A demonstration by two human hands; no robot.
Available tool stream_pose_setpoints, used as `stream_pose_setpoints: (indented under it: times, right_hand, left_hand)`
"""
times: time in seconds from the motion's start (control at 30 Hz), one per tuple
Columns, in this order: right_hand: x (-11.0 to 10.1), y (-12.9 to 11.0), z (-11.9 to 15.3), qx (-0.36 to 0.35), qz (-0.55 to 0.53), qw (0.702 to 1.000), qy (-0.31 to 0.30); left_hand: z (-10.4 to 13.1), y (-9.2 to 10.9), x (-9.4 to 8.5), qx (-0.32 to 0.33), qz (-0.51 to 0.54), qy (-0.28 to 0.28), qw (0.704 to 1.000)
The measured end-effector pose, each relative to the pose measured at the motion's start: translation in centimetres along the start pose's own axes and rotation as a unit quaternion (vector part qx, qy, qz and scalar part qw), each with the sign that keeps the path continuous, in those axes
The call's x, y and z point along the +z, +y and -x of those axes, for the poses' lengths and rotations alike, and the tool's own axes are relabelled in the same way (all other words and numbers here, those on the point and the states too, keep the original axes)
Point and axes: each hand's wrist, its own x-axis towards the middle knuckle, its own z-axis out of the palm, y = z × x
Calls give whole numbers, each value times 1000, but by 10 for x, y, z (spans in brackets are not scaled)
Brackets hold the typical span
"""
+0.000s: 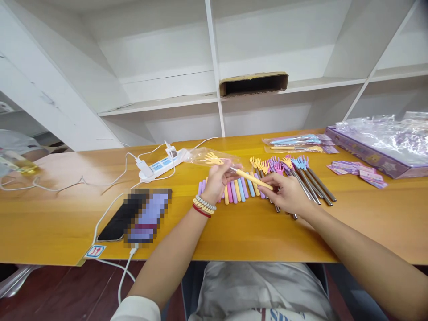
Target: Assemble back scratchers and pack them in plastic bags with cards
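A yellow back scratcher [245,174] with a hand-shaped head and a short metal rod is held slanting above the table. My left hand [217,180] is closed around it near the head, which lies inside a clear plastic bag [197,156]. My right hand [284,191] pinches the end of the yellow handle. Under my hands lies a row of pastel handles [234,191] in purple, pink, yellow and blue, partly hidden. Right of them are several metal rods [312,187] with yellow, purple and blue hand-shaped heads [301,162].
Bagged scratchers [294,141] lie at the back, near purple printed cards [357,171] and a purple box [374,156] heaped with clear plastic. On the left are a white power strip [163,166], cables and two phones [117,218]. A cardboard box [254,84] sits on the shelf.
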Motion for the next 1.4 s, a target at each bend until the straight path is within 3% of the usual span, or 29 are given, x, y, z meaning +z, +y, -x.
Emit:
stream_pose_setpoints:
  times: [0.13,0.2,0.43,0.5,0.67,0.8,0.93,1.07,1.17,1.4]
  right_hand:
    - [0,-3,1,-10,12,1000,17]
    - [0,-4,2,-14,11,1000,20]
    - [0,-6,2,-22,-9,999,27]
    - [-1,-6,1,-18,-23,1000,10]
    - [-6,-7,-2,1,-141,989,-46]
    - [-9,-7,-4,22,-203,977,-58]
    - [-5,-3,-3,-2,-156,987,-36]
    - [2,2,-1,-31,-98,995,-1]
    - [3,4,0,-48,-59,997,23]
    - [-1,-1,0,-112,9,994,-19]
  left_hand:
    - [-6,5,-9,0,53,60,997]
    - [-6,2,-8,-5,39,57,998]
    - [8,-18,11,-74,-55,-89,992]
    - [8,-18,13,-67,-46,-102,991]
    - [2,-9,3,-46,8,-27,999]
    - [0,-3,-4,-53,5,-27,998]
    - [4,-5,0,-60,-13,-67,996]
    - [12,-9,8,-91,-101,-140,981]
    - [17,-9,13,-99,-149,-163,970]
    - [18,-3,17,-90,-187,-185,961]
